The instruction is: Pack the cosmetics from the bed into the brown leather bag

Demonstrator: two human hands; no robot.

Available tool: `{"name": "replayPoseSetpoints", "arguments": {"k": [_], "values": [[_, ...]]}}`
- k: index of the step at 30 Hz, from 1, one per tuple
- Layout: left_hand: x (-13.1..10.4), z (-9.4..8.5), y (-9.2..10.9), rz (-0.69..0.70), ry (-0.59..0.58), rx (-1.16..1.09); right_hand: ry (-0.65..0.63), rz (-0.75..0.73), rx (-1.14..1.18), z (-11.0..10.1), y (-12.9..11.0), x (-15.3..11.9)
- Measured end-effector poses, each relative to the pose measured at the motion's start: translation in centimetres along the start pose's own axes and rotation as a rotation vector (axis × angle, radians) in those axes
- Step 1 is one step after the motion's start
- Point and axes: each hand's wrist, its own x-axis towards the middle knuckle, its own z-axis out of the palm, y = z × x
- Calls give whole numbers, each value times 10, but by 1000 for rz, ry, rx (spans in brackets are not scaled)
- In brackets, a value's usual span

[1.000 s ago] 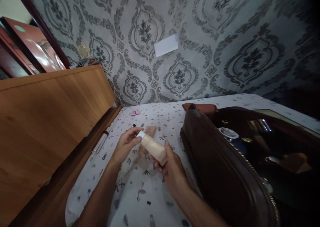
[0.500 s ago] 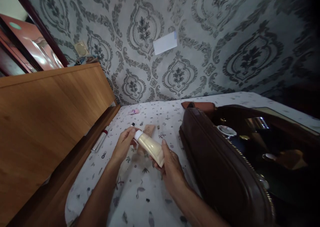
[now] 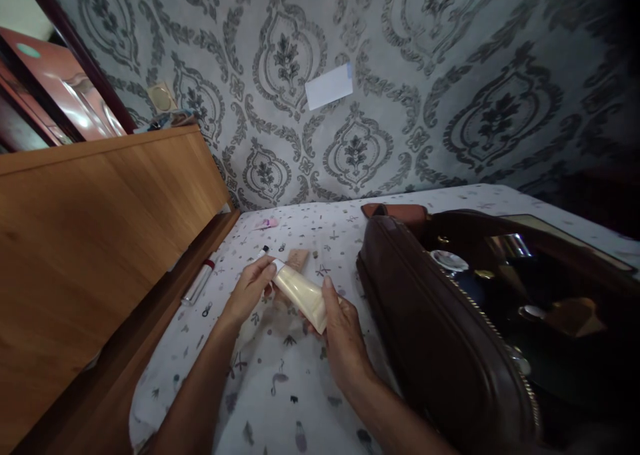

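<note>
A cream-coloured squeeze tube (image 3: 301,293) with a white cap is held between my two hands above the patterned sheet. My left hand (image 3: 251,287) has its fingers closed on the white cap and mostly hides it. My right hand (image 3: 343,331) grips the flat end of the tube, thumb on top. Beneath and behind the tube lies a beige tube (image 3: 299,259), partly covered. A small item with a black tip (image 3: 265,249) shows just past my left fingers.
An unzipped dark brown bag (image 3: 430,335) with several small items inside stands on the right. Behind it lies a brown-orange case (image 3: 400,212). A clear bottle with a red cap (image 3: 199,283) lies by the wooden panel (image 3: 115,241) at left. A pink item (image 3: 266,223) sits near the wall.
My left fingers have shifted slightly along the cap and now cover more of it. My right hand still holds the tube's flat end in nearly the same place.
</note>
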Motion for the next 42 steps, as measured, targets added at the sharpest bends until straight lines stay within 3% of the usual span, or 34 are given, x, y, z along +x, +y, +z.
{"name": "replayPoseSetpoints", "arguments": {"k": [3,10,12,17,20,29,35,42], "values": [[1,-1,-4,17,-51,-20,13,58,46,0,0,2],[-4,-17,4,159,-177,39,-83,438,333,4,-6,-3],[-5,-19,6,181,-181,58,-89,422,315,3,-4,-4],[-4,-12,3,111,-90,110,14,83,43,-2,6,1],[-2,-5,4,48,-70,146,57,0,-48,-3,8,4],[-6,-6,14,5,-92,106,7,120,134,1,1,3],[-6,-8,9,22,-100,97,28,232,238,4,-2,1],[-2,-17,-2,108,-67,66,-148,339,468,4,-6,0]]}}
